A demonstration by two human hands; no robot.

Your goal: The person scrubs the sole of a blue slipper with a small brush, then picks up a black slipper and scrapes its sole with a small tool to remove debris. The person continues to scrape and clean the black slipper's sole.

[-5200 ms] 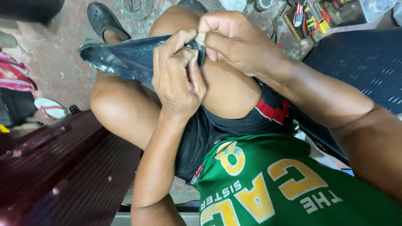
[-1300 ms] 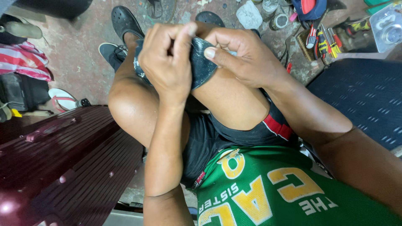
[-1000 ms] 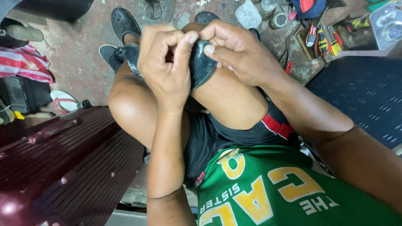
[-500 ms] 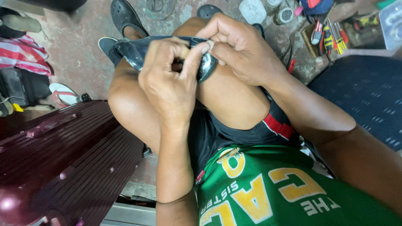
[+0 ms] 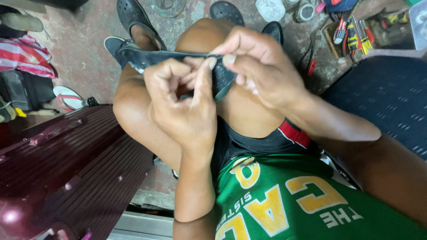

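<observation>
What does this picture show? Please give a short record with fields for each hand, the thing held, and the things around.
left hand: closed around the dark strip, over the knees
right hand: pinches the same strip at its right end
dark strip: thin, flexible, stretched between both hands
left side: maroon suitcase
floor: black shoes, hand tools
right side: dark blue seat

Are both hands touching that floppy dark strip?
Touching. The head view shows the left hand and right hand pinching the dark strip between their fingers above the knees.
</observation>
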